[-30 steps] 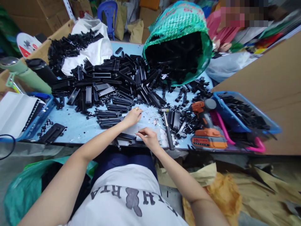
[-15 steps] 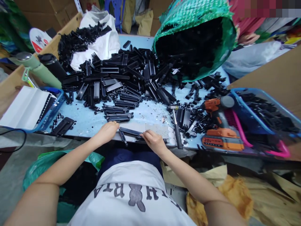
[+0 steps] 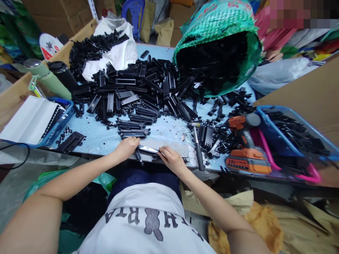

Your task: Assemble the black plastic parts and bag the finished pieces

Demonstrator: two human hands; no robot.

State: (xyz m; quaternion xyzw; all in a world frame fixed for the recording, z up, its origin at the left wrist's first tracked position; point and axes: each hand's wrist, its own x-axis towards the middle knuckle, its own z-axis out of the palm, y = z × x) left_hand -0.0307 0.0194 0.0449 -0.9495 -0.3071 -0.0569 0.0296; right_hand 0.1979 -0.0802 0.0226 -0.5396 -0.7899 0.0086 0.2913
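Observation:
Between my two hands, near the table's front edge, lies a long flat black plastic part, its upper face shining in the light. The fingers of my left hand are closed on its left end. My right hand pinches the right end between thumb and fingers. Under the left end a second narrow black piece angles down toward the table edge. Just beyond my left hand several similar black parts lie stacked in a row. A hammer rests to the right of my right hand.
An orange cordless drill stands at the right beside a blue basket of black parts. A large heap of black parts and a green woven sack fill the back. At left are a blue basket and bottles.
The part between my hands has tilted, and its top face now catches the light. My left hand has shifted slightly right. The camera view has moved a little.

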